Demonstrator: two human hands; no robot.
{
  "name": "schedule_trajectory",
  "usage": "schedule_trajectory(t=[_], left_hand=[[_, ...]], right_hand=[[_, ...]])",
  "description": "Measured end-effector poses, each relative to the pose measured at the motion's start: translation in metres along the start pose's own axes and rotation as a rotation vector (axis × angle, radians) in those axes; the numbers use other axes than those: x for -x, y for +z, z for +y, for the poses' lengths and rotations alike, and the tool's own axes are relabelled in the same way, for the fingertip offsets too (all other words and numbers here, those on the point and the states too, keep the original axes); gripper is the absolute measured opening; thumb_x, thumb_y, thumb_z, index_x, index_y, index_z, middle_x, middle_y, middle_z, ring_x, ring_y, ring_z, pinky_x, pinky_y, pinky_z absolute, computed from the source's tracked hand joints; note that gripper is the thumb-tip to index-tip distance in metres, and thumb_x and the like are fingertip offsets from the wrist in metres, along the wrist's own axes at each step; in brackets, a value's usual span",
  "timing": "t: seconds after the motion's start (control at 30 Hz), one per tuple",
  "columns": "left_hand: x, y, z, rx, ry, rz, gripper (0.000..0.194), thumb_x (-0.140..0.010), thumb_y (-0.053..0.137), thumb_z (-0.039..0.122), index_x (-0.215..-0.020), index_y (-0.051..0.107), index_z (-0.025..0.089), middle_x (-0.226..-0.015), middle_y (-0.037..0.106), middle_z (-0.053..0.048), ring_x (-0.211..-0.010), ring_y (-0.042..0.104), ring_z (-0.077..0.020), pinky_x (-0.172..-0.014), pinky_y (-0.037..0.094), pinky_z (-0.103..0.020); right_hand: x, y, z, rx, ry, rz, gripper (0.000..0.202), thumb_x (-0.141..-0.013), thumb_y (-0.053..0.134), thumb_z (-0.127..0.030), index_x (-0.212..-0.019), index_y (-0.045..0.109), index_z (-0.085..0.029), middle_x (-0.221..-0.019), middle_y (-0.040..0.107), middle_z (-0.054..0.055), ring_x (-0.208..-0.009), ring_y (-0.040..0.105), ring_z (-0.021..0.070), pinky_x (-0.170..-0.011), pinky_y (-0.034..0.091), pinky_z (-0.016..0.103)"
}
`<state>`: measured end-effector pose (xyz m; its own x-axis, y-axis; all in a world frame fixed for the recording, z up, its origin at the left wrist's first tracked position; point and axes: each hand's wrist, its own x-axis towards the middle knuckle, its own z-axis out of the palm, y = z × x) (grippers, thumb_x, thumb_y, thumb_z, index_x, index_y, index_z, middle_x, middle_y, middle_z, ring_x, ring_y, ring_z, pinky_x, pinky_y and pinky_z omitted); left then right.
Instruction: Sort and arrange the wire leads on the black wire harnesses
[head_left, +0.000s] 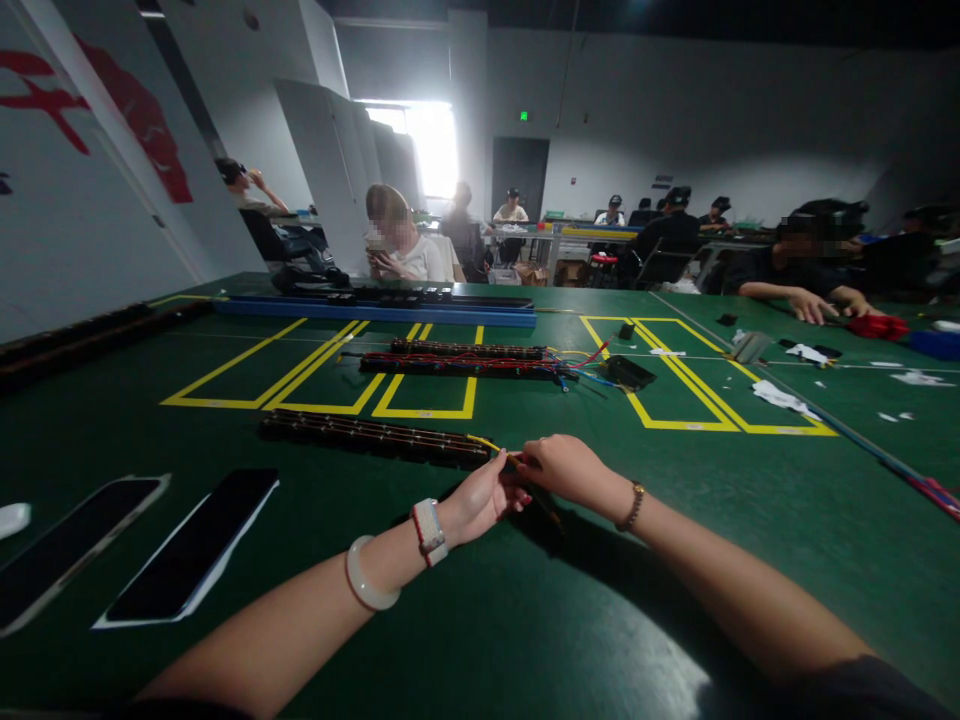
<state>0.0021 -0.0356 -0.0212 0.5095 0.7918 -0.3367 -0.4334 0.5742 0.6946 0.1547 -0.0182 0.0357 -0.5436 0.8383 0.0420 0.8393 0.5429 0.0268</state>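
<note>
A long black strip-shaped part [375, 436] with thin pale lines along it lies on the green table, slightly slanted. From its right end comes a yellow wire [484, 441], which runs into my fingers. My left hand [480, 500] pinches the wire from below, thumb up, just past the strip's end. Close against it, my right hand [570, 468] is closed on the wire from above, its fingertips partly hidden. Below the hands a thin dark piece with a brownish tip [556, 517] sticks out; what it is I cannot make out.
Beyond lies a similar black strip [469, 364] with red and blue wires and a black box-shaped piece [630, 372]. Yellow tape outlines [424, 413] mark the table [337, 640]. A phone [196, 545] and another dark slab [79, 545] lie left. A co-worker's hands [817, 303] rest at far right.
</note>
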Motion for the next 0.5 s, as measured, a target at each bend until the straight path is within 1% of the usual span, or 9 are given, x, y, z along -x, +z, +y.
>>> schedule_trajectory(t=[0.1,0.17,0.3,0.37,0.5], left_hand=[[-0.002,-0.001,-0.002,-0.033,0.020,-0.032,0.032,-0.096,0.033,0.038,-0.094,0.053,0.013,-0.079,0.061,-0.006,-0.060,0.056,-0.0110,-0.057,0.041,-0.024],[-0.002,-0.001,-0.004,-0.058,0.037,-0.036,0.027,-0.095,0.035,0.033,-0.091,0.053,0.013,-0.079,0.062,-0.006,-0.062,0.058,-0.0111,-0.060,0.042,-0.024],[-0.001,-0.002,-0.007,-0.140,0.067,-0.020,0.017,-0.092,0.043,0.027,-0.090,0.052,0.012,-0.078,0.062,-0.007,-0.060,0.057,-0.0099,-0.058,0.039,-0.022],[0.001,-0.001,-0.007,-0.172,0.084,-0.024,0.018,-0.093,0.042,0.027,-0.090,0.052,0.012,-0.079,0.062,-0.007,-0.059,0.056,-0.0094,-0.057,0.038,-0.021],[0.004,0.005,-0.005,-0.206,0.072,-0.008,0.019,-0.095,0.036,0.029,-0.087,0.046,0.015,-0.082,0.064,-0.008,-0.057,0.056,-0.0090,-0.055,0.037,-0.021]], right_hand=[[-0.003,-0.002,0.005,0.027,0.038,-0.003,0.023,-0.089,0.052,-0.031,-0.080,0.068,-0.017,-0.070,0.067,0.007,-0.059,0.059,0.0163,-0.055,0.032,0.026],[-0.007,0.001,0.011,0.046,0.049,0.046,0.020,-0.089,0.053,-0.029,-0.082,0.068,-0.017,-0.075,0.068,0.008,-0.065,0.060,0.0173,-0.059,0.034,0.027],[-0.020,0.017,0.023,0.057,0.027,0.166,0.019,-0.092,0.050,-0.025,-0.091,0.068,-0.019,-0.083,0.067,0.006,-0.079,0.058,0.0174,-0.068,0.033,0.027],[-0.026,0.026,0.028,0.081,-0.002,0.187,0.020,-0.093,0.049,-0.025,-0.094,0.068,-0.020,-0.082,0.066,0.006,-0.081,0.055,0.0177,-0.070,0.031,0.028],[-0.032,0.042,0.034,0.140,-0.093,0.208,0.015,-0.090,0.054,-0.022,-0.098,0.067,-0.020,-0.080,0.064,0.006,-0.081,0.050,0.0194,-0.071,0.028,0.030]])
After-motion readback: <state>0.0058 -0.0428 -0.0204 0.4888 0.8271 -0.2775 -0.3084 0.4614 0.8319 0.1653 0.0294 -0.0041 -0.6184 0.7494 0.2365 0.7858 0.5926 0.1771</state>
